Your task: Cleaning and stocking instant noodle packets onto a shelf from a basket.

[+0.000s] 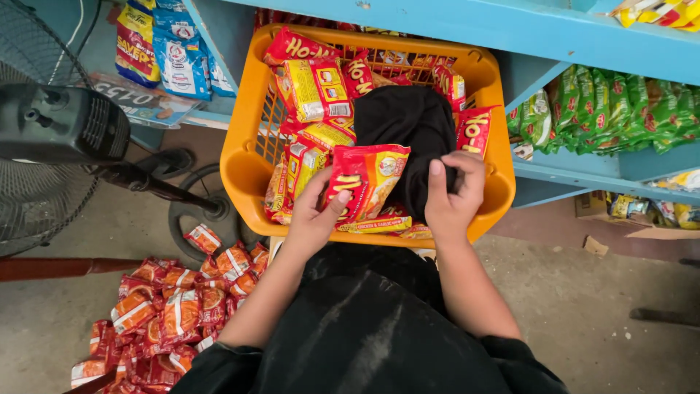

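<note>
One blue shelf unit (pixel 554 33) is seen, with one orange basket (pixel 244 157) set against it. One black fan (pixel 62 124) stands at the left. A heap of well over a dozen red packets (pixel 171 310) lies on the floor. One black cloth (pixel 408 124) rests in the basket, gripped by the closed right hand (pixel 453 193). One red-and-yellow noodle packet (pixel 368 179) is pinched over the basket by the left hand (pixel 315 215).
</note>
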